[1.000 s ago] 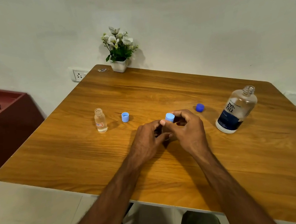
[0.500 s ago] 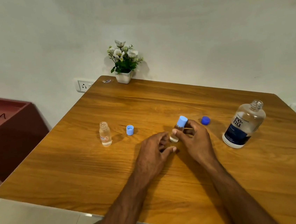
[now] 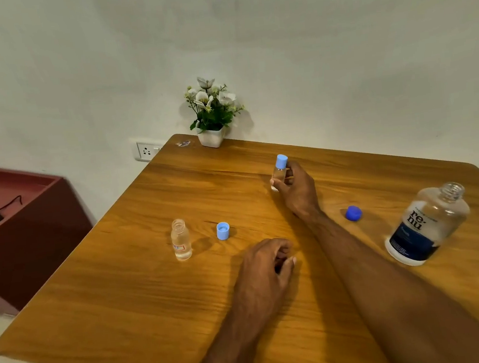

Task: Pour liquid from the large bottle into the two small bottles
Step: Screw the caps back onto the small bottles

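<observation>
On the table (image 3: 126,296), the open small bottle (image 3: 181,240) stands left of centre, with a loose cap (image 3: 223,230) just right of it. The capped small bottle (image 3: 280,171) is above centre, in the right hand (image 3: 295,188). The large bottle (image 3: 426,225) stands at the right edge, another cap (image 3: 353,213) left of it. The plant pot (image 3: 212,137) is at the table's far edge.

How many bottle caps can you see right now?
3: a light blue cap on the small bottle in the right hand, a loose light blue cap mid-table, a dark blue cap near the large bottle.
</observation>
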